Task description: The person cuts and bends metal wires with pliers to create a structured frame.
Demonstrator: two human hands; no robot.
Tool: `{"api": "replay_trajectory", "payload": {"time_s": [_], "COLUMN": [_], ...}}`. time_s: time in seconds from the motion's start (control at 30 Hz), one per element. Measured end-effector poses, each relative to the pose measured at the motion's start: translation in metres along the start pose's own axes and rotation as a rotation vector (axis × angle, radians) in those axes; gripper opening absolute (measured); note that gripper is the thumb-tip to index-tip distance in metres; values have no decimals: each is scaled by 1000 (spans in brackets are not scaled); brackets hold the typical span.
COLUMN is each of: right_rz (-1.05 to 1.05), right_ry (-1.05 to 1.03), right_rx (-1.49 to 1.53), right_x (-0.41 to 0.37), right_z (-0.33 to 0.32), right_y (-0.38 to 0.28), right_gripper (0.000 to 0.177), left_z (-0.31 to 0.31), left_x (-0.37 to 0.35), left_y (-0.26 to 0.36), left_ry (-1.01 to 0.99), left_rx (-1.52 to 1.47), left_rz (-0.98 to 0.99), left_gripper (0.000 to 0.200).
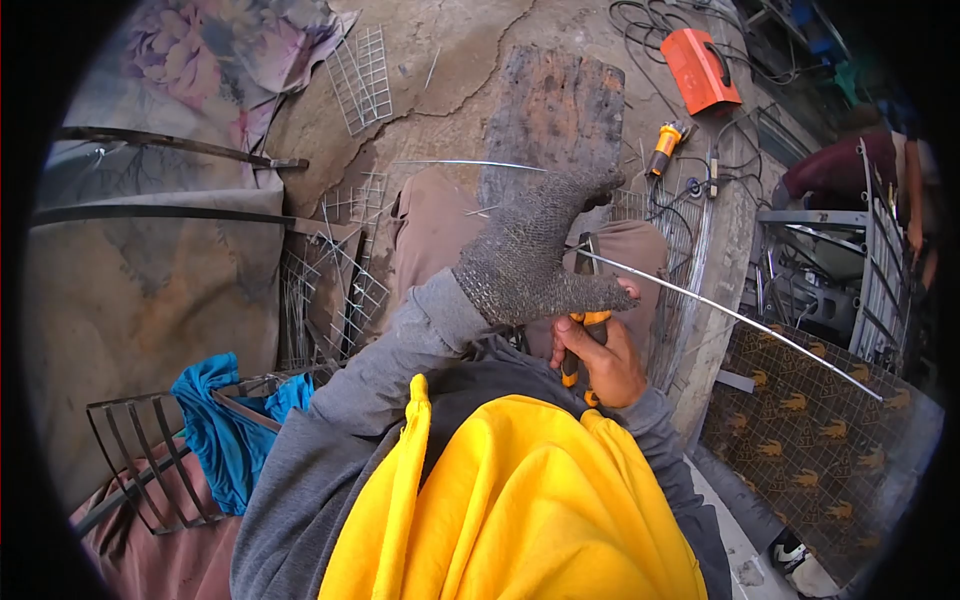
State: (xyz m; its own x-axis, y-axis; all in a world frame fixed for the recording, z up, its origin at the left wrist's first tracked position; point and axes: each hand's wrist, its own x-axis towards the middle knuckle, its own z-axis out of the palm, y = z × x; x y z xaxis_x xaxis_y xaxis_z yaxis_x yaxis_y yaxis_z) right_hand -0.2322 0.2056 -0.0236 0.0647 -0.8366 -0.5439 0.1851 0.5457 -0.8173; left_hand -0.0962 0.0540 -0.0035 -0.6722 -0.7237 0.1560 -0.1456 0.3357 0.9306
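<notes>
My left hand [540,250], in a worn dark knit glove with a bare thumb tip, is open. Its thumb stands apart from the curled fingers, above the pliers. Bare and closed, my right hand [608,362] grips the yellow-and-black handles of the pliers [592,325]. The dark jaws show in the gap between my left thumb and fingers. A thin metal rod [735,313] runs from near the jaws out to the lower right. Another thin length of wire [465,163] reaches left from behind my glove; whether the two join is hidden.
A worn board [550,110] lies ahead on the concrete. Wire mesh pieces [365,80] are on the floor. A yellow power tool [665,148] and an orange machine [700,70] with cables are at upper right. Another person [845,160] is beside a metal frame [870,250].
</notes>
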Motion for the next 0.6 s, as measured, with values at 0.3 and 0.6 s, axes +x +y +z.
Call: {"api": "replay_trajectory", "payload": {"time_s": [0.3,0.6], "right_rz": [-12,-38], "right_ry": [-126,-264], "right_rx": [244,70], "right_x": [5,7], "right_z": [7,-3], "right_y": [1,9], "right_gripper": [28,23], "left_z": [-48,-50], "left_x": [0,-5], "left_y": [-4,4], "left_ry": [-95,-374], "left_rx": [-441,103], "left_rz": [-363,55], "left_gripper": [53,68]}}
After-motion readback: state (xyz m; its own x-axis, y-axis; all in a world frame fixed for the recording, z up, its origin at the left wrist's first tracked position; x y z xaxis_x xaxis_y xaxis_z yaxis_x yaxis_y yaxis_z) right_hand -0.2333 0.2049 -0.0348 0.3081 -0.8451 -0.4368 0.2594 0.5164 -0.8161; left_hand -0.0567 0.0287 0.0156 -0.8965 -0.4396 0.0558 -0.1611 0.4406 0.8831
